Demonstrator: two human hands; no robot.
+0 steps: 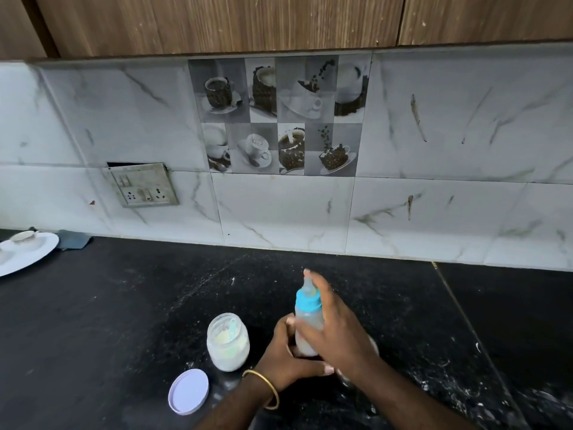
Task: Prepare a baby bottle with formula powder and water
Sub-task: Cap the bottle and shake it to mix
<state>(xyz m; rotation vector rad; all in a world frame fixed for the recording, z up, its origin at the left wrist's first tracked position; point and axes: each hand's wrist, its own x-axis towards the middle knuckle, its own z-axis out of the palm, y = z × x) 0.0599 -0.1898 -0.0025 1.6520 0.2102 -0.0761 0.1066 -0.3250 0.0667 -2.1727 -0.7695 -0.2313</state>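
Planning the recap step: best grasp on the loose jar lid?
Pinch the lid across its rim from above. It lies flat on the counter, rim up, left of the left hand and in front of the open jar.

home kitchen, black countertop [124, 305], tiled backsplash [434, 135]

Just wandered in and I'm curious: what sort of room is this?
Most likely a home kitchen: a dark stone countertop, marble-look wall tiles with coffee-cup pictures, and wooden cabinets overhead.
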